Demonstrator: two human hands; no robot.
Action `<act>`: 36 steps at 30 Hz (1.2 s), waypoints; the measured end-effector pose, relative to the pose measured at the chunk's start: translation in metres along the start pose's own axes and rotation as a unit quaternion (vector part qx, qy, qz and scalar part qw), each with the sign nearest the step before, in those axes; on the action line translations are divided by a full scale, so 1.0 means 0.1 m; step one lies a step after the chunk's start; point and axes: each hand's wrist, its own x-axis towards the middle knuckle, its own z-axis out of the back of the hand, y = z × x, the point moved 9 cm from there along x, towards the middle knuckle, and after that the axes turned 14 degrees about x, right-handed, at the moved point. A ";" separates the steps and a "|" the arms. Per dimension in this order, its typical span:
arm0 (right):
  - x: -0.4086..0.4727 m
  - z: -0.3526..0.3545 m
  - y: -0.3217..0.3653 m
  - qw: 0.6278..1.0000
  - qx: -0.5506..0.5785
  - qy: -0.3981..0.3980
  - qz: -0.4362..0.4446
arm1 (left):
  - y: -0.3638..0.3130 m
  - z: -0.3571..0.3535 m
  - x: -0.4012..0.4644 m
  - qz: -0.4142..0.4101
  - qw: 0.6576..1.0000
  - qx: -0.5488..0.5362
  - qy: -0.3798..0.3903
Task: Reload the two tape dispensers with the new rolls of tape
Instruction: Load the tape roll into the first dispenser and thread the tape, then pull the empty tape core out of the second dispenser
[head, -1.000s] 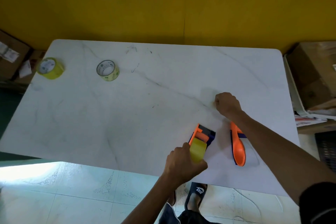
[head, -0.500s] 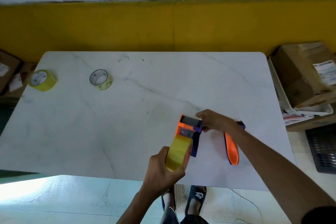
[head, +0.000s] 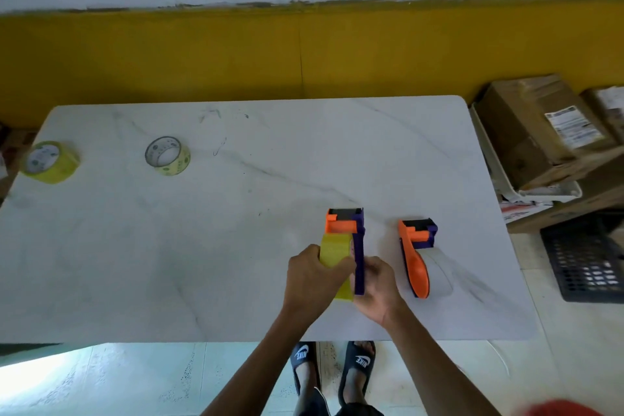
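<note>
An orange and purple tape dispenser [head: 351,229] stands on the white marble table [head: 236,246] with a yellow tape roll [head: 332,251] mounted in it. My left hand [head: 312,280] wraps the yellow roll. My right hand [head: 378,284] grips the dispenser's purple side plate. A second orange and purple dispenser [head: 417,256] lies on its side just to the right, untouched. Two loose rolls sit far left: a full yellow roll [head: 49,162] at the table's edge and a thin, nearly used roll [head: 167,156].
Cardboard boxes [head: 537,135] and a white tray [head: 540,192] crowd the table's right side, with a black crate [head: 587,256] on the floor. A yellow wall runs behind the table. My sandalled feet [head: 334,365] stand below the near edge.
My right hand left the dispenser's front end and moved back to its purple side plate. The dispenser with the yellow roll now stands straighter, and the second dispenser is fully uncovered.
</note>
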 end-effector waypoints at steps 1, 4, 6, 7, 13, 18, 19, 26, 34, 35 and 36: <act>-0.01 0.04 0.01 1.000 0.006 -0.015 0.000 | 0.01 -0.03 0.04 0.015 1.000 -0.003 0.006; -0.01 0.16 0.02 0.996 -0.062 -0.056 -0.025 | 0.07 -0.10 0.17 0.056 0.998 -0.001 0.014; -0.03 0.22 0.01 0.992 -0.100 -0.076 -0.034 | 0.11 -0.16 0.24 0.080 0.996 0.009 0.028; -0.05 0.23 0.01 0.989 -0.112 -0.088 -0.035 | 0.11 -0.19 0.27 0.086 0.995 0.018 0.036; -0.18 0.13 -0.18 0.988 -0.122 -0.064 -0.077 | -0.04 -0.30 0.38 0.046 0.992 0.106 0.058; -0.39 0.39 -0.21 0.953 -0.234 -0.136 -0.136 | 0.02 -0.41 0.35 0.031 0.988 0.140 0.048; -0.49 0.50 -0.19 0.931 -0.295 -0.160 -0.144 | 0.04 -0.43 0.34 0.030 0.989 0.142 0.044; -1.01 0.65 0.04 0.892 -0.397 -0.210 -0.050 | 0.09 -0.43 0.33 0.034 0.991 0.124 0.040; -1.37 0.08 0.84 0.893 -0.370 -0.183 0.182 | 0.15 -0.46 0.24 0.075 0.984 0.136 0.082; -1.43 0.02 0.93 0.893 -0.363 -0.174 0.200 | 0.15 -0.45 0.24 0.075 0.985 0.129 0.087; -1.49 -0.02 1.01 0.891 -0.360 -0.168 0.218 | 0.15 -0.45 0.24 0.073 0.985 0.124 0.092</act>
